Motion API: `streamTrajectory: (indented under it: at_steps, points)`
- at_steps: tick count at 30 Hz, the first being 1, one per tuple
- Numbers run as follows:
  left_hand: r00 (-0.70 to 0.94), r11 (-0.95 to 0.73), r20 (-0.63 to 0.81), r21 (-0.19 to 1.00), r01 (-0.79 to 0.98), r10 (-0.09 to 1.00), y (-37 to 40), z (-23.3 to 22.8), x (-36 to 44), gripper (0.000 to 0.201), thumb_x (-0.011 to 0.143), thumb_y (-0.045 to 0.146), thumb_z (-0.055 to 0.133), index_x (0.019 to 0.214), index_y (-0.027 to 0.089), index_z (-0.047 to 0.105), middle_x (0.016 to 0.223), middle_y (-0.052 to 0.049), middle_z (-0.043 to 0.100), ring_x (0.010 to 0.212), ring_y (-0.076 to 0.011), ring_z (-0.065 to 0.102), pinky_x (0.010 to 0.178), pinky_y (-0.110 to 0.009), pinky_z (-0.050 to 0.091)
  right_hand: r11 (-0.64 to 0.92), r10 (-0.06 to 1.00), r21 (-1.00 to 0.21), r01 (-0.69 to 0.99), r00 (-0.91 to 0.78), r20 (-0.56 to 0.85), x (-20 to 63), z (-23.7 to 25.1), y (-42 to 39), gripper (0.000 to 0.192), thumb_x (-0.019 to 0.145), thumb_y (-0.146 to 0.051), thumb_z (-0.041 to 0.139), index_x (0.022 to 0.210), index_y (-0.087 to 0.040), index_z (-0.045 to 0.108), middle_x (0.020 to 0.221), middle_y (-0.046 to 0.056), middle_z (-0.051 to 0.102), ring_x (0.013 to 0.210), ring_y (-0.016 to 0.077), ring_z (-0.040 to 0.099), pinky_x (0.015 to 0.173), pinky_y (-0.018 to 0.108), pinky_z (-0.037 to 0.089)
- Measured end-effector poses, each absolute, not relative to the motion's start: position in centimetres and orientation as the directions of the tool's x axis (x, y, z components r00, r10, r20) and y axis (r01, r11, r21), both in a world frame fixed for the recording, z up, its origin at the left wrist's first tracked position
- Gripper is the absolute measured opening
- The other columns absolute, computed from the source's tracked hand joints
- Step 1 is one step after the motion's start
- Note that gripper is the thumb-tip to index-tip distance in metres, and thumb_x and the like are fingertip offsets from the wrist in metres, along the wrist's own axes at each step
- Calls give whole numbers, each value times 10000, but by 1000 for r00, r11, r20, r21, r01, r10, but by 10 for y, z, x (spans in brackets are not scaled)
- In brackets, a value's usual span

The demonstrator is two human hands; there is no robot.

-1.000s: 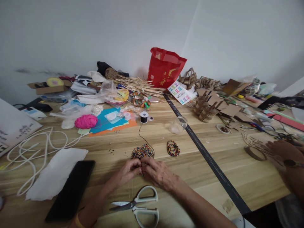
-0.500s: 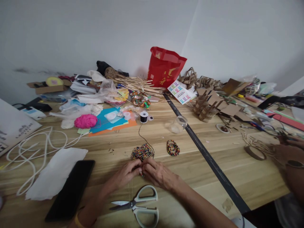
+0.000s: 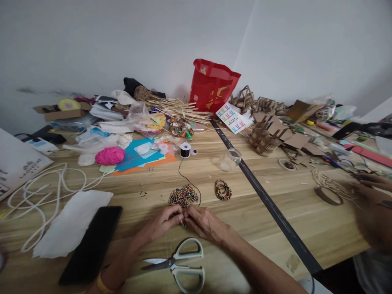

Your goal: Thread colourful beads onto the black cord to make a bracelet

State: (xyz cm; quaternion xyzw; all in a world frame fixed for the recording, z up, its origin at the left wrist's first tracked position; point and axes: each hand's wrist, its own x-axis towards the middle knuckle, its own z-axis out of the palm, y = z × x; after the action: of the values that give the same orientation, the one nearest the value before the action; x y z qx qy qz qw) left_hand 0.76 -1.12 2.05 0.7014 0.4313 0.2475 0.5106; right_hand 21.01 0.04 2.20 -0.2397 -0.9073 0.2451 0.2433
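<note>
My left hand (image 3: 165, 219) and my right hand (image 3: 204, 221) meet just in front of a pile of small multicoloured beads (image 3: 183, 196). Both are closed, fingertips pinched together on a short beaded cord (image 3: 183, 223), most of it hidden by the fingers. A thin black cord (image 3: 189, 180) runs from a spool (image 3: 185, 150) down toward my right hand. Scissors (image 3: 173, 262) with pale handles lie partly open below my hands. Several finished-looking bead bracelets (image 3: 223, 190) rest to the right of the pile.
A black phone (image 3: 92, 245) and white paper (image 3: 73, 224) lie at left beside white rope (image 3: 58, 208). A clear jar (image 3: 231, 159) stands near the dark strip (image 3: 269, 208). Craft clutter and a red bag (image 3: 212, 87) line the back. Another person's hand (image 3: 373, 188) is at right.
My hands stay together over the same spot with only slight finger movement. The black cord's loop bulges a little farther right. The other person's hand at right has shifted.
</note>
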Motion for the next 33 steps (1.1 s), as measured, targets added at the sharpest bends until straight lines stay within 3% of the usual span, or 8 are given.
streamTrajectory:
  at_steps: [11, 22, 33]
  points:
    - [407, -46, -48, 975, 217, 912, -6, 18, 12, 188, 751, 343, 589, 713, 163, 548, 682, -5, 576, 681, -160, 519, 638, -250, 414, 782, 569, -501, 370, -751, 334, 209, 16, 2, 134, 981, -203, 324, 911, -183, 437, 759, 33, 572, 623, 132, 512, 576, 226, 357]
    - [279, -136, 29, 918, 372, 960, -8, 19, 18, 84, 698, 202, 607, 625, 163, 624, 658, -18, 666, 671, -172, 593, 687, -266, 458, 794, 585, -396, 461, -756, 293, 210, 15, 2, 107, 975, -195, 339, 917, -183, 427, 707, 15, 588, 549, 115, 518, 531, 223, 294]
    - [272, -307, 216, 883, 355, 938, -12, 15, 23, 116, 727, 194, 623, 619, 156, 642, 662, -33, 671, 644, -161, 605, 657, -257, 462, 719, 642, -550, 425, -709, 292, 210, 20, -1, 50, 942, -177, 404, 940, -198, 449, 711, -5, 584, 521, 110, 522, 522, 212, 309]
